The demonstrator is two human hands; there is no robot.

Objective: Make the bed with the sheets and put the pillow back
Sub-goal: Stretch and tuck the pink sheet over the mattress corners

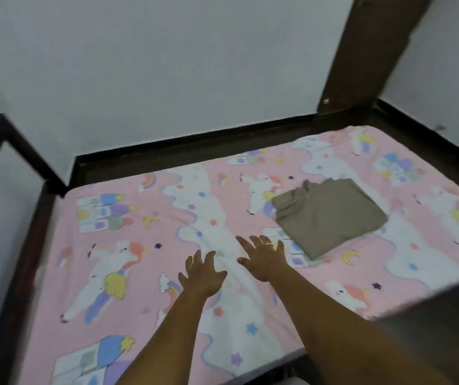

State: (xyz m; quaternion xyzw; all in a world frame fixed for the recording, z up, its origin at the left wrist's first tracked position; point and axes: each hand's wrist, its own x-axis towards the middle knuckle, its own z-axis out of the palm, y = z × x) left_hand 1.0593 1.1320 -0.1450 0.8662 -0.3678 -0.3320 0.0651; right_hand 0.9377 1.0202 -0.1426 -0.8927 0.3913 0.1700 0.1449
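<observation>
While the pink unicorn-print sheet (128, 223) lies spread across the mattress, your left hand (202, 273) and right hand (263, 261) rest on its middle, fingers splayed and gripping nothing.
Creases run between your palms: sweep outward toward the dark wooden bed frame (195, 143) with flat, even pressure, and lift the folded taupe cloth (331, 215) just beside your right hand before smoothing there. No pillow is in view.

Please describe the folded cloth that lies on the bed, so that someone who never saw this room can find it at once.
A dark wooden bed frame holds a mattress covered by a pink sheet printed with unicorns. On the sheet, just beyond the right hand and to its right, lies the folded cloth. It is the only plain thing there: dull brown, no pattern.
</observation>
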